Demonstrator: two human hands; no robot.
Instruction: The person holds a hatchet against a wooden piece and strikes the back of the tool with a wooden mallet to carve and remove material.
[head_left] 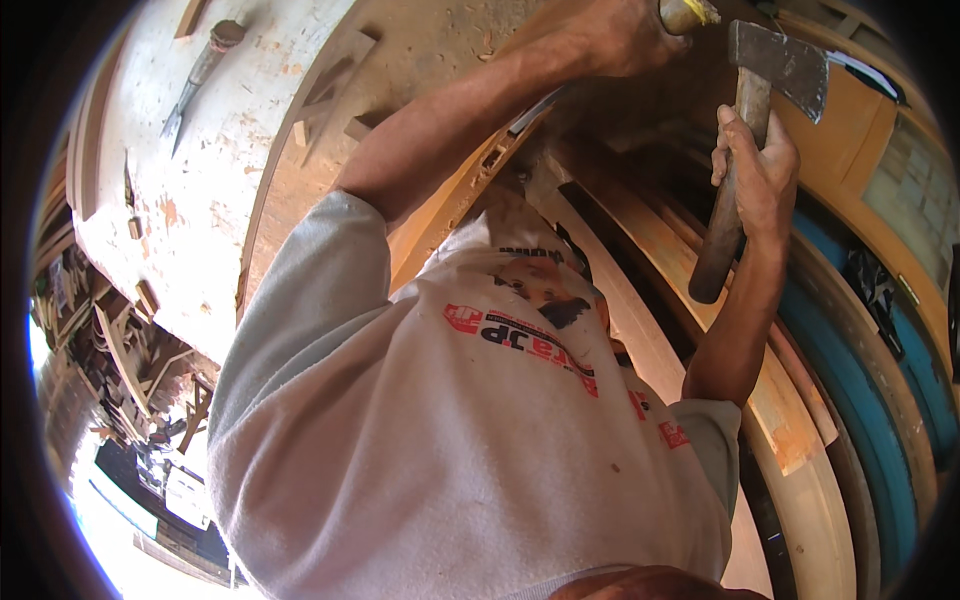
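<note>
Workbench (200,200); right hand (757,165) gripping hatchet (775,65)

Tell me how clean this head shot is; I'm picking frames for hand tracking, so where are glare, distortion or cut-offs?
Head view: strong fisheye bending with a black vignette at the corners; daylight blows out the lower left edge. The right hand and its hatchet are sharp and evenly lit. The left hand is cut by the top edge. The grey shirt fills the middle.
</note>
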